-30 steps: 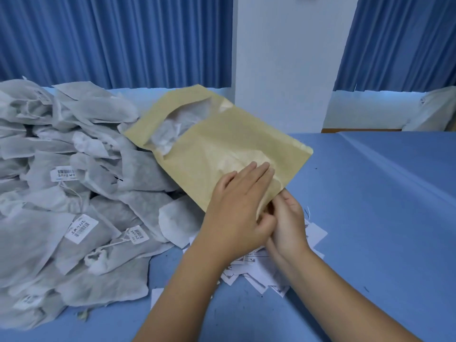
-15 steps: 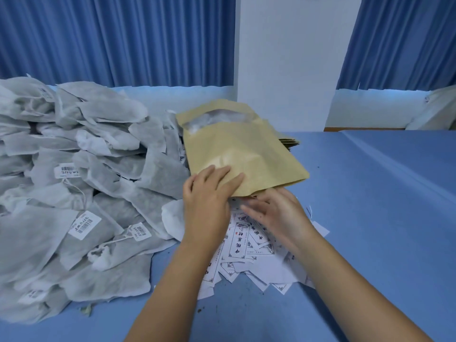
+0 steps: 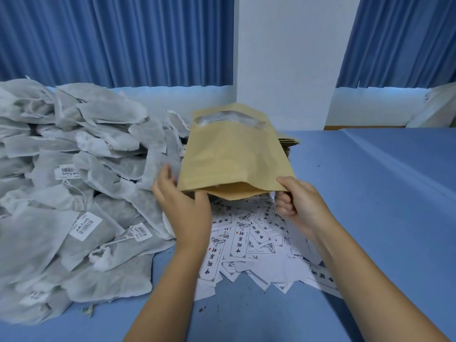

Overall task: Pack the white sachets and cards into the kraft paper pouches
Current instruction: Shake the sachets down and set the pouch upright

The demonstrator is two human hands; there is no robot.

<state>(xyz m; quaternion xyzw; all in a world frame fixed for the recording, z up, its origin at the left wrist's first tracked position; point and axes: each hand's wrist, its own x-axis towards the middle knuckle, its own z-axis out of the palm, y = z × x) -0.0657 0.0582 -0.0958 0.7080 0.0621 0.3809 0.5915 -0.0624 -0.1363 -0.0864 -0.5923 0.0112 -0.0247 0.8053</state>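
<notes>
Half a second ago the left hand (image 3: 183, 208) lay flat on top of the tan, flat kraft paper pouch (image 3: 229, 159) and the right hand (image 3: 302, 206) reached under it with spread fingers. Now the hands have drawn apart to the pouch's two near corners. The pouch has squared up, with its clear window end pointing toward the far edge of the blue-covered table (image 3: 382, 218), and its near end now gapes open toward the person. The right hand clamps the near right corner, thumb on top and curled fingers beneath. The left hand meets the near left corner with its fingers rising along the pouch's left edge. Its thumb is hidden by the paper, so whether it pinches the corner cannot be told. The pouch thus spans the gap between both hands and extends away from them, raised above the scattered white printed cards (image 3: 246, 238) lying toward the near edge. The heap of white fabric sachets with barcode tags (image 3: 74, 193) fills the table's left side, just beside the left hand. A stack of brown pouches (image 3: 288, 146) shows behind the held pouch.
</notes>
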